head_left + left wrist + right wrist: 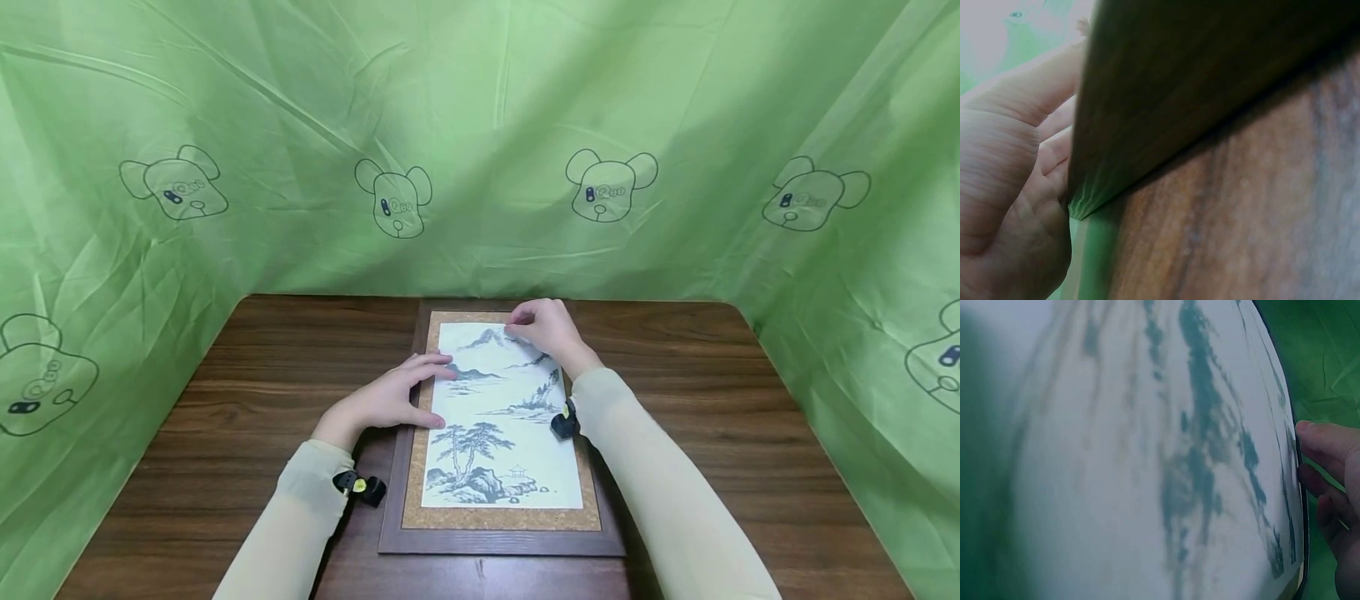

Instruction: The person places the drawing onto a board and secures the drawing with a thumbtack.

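Note:
A sheet of white paper printed with an ink landscape of trees, rocks and mountains lies on a cork board with a dark wooden frame. My left hand spans the frame's left side, fingers spread and fairly straight, with fingertips on the paper's left edge. At the paper's top edge is my right hand, its thumb and fingertips bent close together. Whether anything small sits between them is hidden. The right wrist view shows the paper close up and blurred, with the right fingers at its far edge.
The framed board lies on a brown wooden table, its top end close to the back edge. Green cloth with printed mouse heads hangs behind and on both sides. Each wrist wears a small black camera.

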Demonstrator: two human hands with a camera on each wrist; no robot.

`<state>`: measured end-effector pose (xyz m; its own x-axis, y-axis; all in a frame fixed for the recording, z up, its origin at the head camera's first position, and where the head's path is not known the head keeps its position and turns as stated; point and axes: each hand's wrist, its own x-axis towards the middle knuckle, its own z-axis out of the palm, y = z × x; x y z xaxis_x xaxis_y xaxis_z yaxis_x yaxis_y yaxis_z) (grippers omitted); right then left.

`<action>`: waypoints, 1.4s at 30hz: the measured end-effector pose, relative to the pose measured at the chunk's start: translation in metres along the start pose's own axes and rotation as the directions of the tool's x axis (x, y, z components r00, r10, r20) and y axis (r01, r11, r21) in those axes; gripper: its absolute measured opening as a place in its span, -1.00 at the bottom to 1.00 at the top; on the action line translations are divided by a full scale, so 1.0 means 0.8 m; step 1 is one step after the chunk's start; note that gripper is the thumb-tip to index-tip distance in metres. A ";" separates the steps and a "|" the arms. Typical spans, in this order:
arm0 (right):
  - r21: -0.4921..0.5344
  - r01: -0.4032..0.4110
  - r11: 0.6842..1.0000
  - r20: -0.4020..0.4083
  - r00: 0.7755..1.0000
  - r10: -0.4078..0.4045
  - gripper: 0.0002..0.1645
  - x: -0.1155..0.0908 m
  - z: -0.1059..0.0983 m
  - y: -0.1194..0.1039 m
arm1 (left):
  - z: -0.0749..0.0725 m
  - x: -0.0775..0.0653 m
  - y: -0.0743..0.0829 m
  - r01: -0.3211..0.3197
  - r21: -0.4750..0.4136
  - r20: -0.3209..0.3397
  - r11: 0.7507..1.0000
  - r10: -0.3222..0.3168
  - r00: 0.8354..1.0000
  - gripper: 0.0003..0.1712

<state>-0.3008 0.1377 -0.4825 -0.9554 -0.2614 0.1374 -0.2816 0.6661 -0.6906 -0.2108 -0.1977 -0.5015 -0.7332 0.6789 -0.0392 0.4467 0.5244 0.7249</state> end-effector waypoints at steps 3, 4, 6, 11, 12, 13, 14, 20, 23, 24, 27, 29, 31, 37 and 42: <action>-0.019 0.001 1.000 0.006 1.000 -0.001 -0.95 0.002 0.002 -0.002 | 0.000 0.000 0.000 -0.003 -0.005 0.001 1.000 0.003 1.000 -0.08; -0.025 0.001 1.000 0.007 1.000 -0.001 -0.95 0.003 0.003 -0.003 | 0.000 0.000 0.000 -0.004 -0.006 0.002 1.000 0.004 1.000 -0.09; -0.041 0.001 0.999 0.010 1.000 0.000 -0.96 0.004 0.003 -0.003 | 0.000 0.001 0.000 -0.011 -0.007 -0.001 1.000 0.011 1.000 -0.09; -0.053 0.011 0.999 0.023 1.000 -0.010 -0.95 0.006 0.005 -0.003 | -0.001 0.001 0.000 -0.014 -0.001 -0.002 1.000 0.014 1.000 -0.09; -0.049 0.013 0.999 0.023 1.000 -0.011 -0.94 0.006 0.006 -0.002 | -0.001 0.001 0.000 -0.015 -0.001 -0.001 1.000 0.015 1.000 -0.09; -0.046 0.015 0.999 0.022 1.000 -0.014 -0.93 0.007 0.006 -0.002 | -0.001 0.001 0.000 -0.012 0.000 0.000 1.000 0.012 1.000 -0.09; -0.044 0.016 0.999 0.021 1.000 -0.015 -0.93 0.007 0.006 -0.002 | -0.001 0.001 0.000 -0.012 0.000 0.000 1.000 0.012 1.000 -0.09; -0.028 -0.003 1.000 0.017 1.000 0.004 -0.95 0.006 0.007 -0.001 | -0.002 0.001 0.000 -0.010 -0.005 -0.003 1.000 0.010 1.000 -0.09; -0.018 -0.024 1.000 0.026 0.999 0.025 -0.95 0.005 0.007 -0.001 | -0.002 0.000 0.001 -0.009 -0.006 -0.002 1.000 0.009 1.000 -0.09; -0.016 -0.030 0.999 0.029 0.999 0.030 -0.96 0.005 0.007 -0.001 | -0.002 0.000 0.001 -0.008 -0.006 -0.001 1.000 0.008 1.000 -0.09; -0.019 -0.041 0.999 0.036 0.998 0.042 -0.95 0.005 0.006 -0.001 | -0.001 0.000 0.003 -0.007 -0.006 0.000 1.000 0.007 1.000 -0.08; -0.020 -0.043 0.999 0.040 0.998 0.044 -0.95 0.005 0.007 -0.001 | -0.001 0.000 0.003 -0.007 -0.005 -0.001 1.000 0.007 1.000 -0.08; -0.025 -0.041 0.999 0.045 0.998 0.042 -0.95 0.006 0.006 -0.002 | -0.001 -0.001 0.003 -0.008 -0.008 -0.002 1.000 0.008 1.000 -0.09; -0.069 -0.014 0.998 0.065 0.998 0.018 -0.94 0.007 0.004 -0.002 | -0.001 -0.001 0.003 -0.013 -0.014 0.004 1.000 0.013 1.000 -0.10; -0.078 0.012 0.997 0.076 0.997 -0.006 -0.93 0.008 0.003 -0.001 | -0.002 -0.001 0.002 -0.009 -0.003 0.004 1.000 0.009 1.000 -0.09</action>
<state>-0.3062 0.1339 -0.4824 -0.9441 -0.3179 0.0870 -0.2990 0.7151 -0.6318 -0.2104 -0.1980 -0.4990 -0.7268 0.6860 -0.0353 0.4519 0.5162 0.7276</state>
